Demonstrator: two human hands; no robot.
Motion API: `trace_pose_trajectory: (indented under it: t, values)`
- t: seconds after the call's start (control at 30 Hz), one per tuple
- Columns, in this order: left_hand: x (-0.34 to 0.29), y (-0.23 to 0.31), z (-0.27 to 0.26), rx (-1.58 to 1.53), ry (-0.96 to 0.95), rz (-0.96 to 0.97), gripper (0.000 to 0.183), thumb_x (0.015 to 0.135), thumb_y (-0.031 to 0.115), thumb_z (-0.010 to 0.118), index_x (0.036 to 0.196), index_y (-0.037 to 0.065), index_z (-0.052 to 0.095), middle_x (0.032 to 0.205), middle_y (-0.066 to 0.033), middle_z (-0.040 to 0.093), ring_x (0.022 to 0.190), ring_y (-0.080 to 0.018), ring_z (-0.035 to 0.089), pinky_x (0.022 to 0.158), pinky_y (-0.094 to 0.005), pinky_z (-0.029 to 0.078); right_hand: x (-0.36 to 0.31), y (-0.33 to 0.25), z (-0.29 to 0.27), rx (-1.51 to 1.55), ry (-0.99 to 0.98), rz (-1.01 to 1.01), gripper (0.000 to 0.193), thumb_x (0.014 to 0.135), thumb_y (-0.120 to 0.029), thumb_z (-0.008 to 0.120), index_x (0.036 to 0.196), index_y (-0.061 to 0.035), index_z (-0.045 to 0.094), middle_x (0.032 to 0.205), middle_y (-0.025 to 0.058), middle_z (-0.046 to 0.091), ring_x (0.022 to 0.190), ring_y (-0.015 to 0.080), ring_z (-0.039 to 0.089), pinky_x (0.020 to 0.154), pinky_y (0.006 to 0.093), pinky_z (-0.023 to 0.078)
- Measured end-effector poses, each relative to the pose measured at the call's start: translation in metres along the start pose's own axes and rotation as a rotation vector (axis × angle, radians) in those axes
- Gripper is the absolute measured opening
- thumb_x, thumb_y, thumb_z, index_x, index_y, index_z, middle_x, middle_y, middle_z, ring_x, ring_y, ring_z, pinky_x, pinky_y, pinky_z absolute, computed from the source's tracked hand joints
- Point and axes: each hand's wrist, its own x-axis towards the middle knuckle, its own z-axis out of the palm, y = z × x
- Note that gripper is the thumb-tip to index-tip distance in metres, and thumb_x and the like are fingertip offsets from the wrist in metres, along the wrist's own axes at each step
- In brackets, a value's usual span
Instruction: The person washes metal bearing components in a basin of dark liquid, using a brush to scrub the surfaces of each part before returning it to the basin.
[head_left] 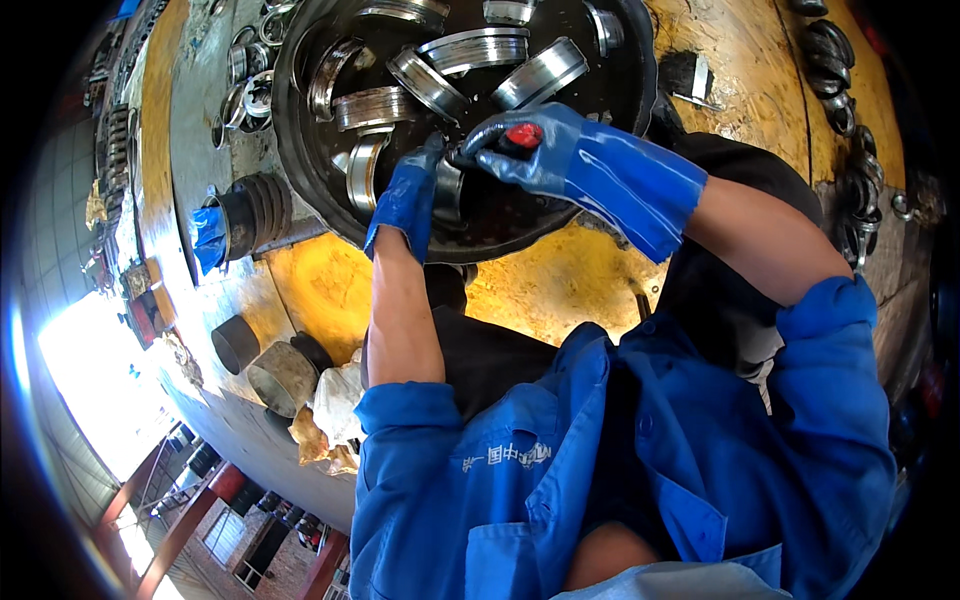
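Note:
Both my hands wear blue rubber gloves and work over a round black basin (477, 247) of dark liquid. My left hand (412, 182) is closed on the edge of a shiny metal ring (449, 190) at the basin's near side. My right hand (535, 145) is wrapped round a tool handle with a red end (523, 136); its working end is hidden by the glove and pointed toward the ring. Several more wide metal rings lie in the liquid, among them one standing on edge (365, 172) and one tilted at the right (541, 74).
Black ribbed cylinders (262, 208) stand left of the basin. Below them are a grey metal sleeve (283, 379) and a whitish rag (340, 403). More rings (247, 100) lie at the upper left. Dark metal parts (862, 185) line the right side. Oily yellow boards (560, 285) lie under the basin.

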Motion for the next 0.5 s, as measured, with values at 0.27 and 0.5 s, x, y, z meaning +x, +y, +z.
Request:
trace_pose_trajectory:
  t: [0.27,0.5]
  values:
    - [-0.035,-0.013,0.009,-0.607,0.014,0.004,0.059,0.101,0.033,0.058,0.15,0.002,0.047,0.15,-0.009,0.052,0.138,-0.0218,0.046,0.117,-0.0311,0.03,0.034,0.033,0.003,-0.187,0.209,0.106,0.023,0.09,-0.023,0.075,0.113,-0.0192,0.076,0.099,0.0043,0.077,0.091,0.0171,0.072,0.086,0.0318,0.059]
    - [-0.018,-0.022,0.006,-0.764,-0.066,0.053,0.053,0.101,0.026,0.06,0.145,-0.001,0.053,0.143,-0.0069,0.057,0.131,-0.0173,0.052,0.112,-0.0282,0.037,0.036,0.047,0.007,0.365,0.212,0.168,0.02,0.093,-0.022,0.071,0.111,-0.0126,0.075,0.098,0.0057,0.077,0.094,0.0184,0.073,0.09,0.0318,0.059]
